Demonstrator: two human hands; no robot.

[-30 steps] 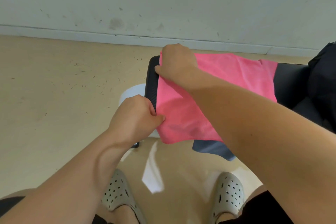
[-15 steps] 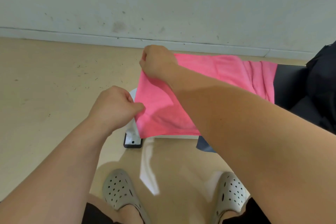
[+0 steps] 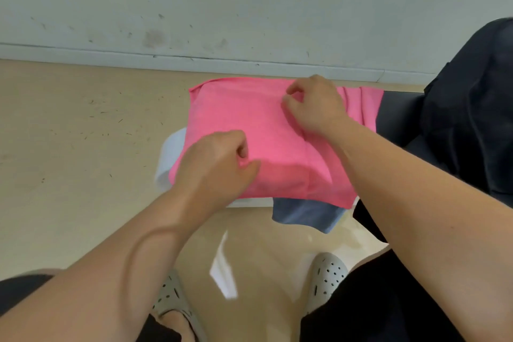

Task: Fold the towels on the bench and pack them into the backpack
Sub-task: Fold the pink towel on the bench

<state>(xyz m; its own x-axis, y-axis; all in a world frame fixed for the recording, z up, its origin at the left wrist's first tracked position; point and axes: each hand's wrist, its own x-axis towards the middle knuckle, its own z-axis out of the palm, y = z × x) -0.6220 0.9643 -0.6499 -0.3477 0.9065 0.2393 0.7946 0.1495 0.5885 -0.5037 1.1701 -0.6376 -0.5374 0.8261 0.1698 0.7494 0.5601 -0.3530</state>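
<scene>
Spreading over the near end of the dark surface [image 3: 399,119], the pink towel [image 3: 249,119] lies mostly flat, with a raised crease running along its right part and a bunched strip at its far right edge. The left hand [image 3: 219,164] rests on the towel's near-left area, fingers curled loosely and thumb extended; whether it pinches any cloth I cannot tell. The right hand [image 3: 316,105] sits on the far-right part, its fingers bent in a light pinch at the fabric, seemingly holding a small tuck of it. Beneath the pink one, a blue towel [image 3: 305,216] hangs off the near edge, and something white [image 3: 172,155] pokes out at the left. The dark backpack [image 3: 477,97] stands at the right, well apart from both hands.

The risk from here, as I judge it, lies in the overhang. The pink towel's near edge drapes past the surface, and the blue towel under it is already sagging toward the floor [image 3: 69,147]; a sideways tug during the next fold could drag both off. The crease on the right may also get locked in if the fold goes over it unsmoothed, giving a lumpy bundle that packs badly. Pulling with only one hand anchored could skew the edges.
</scene>
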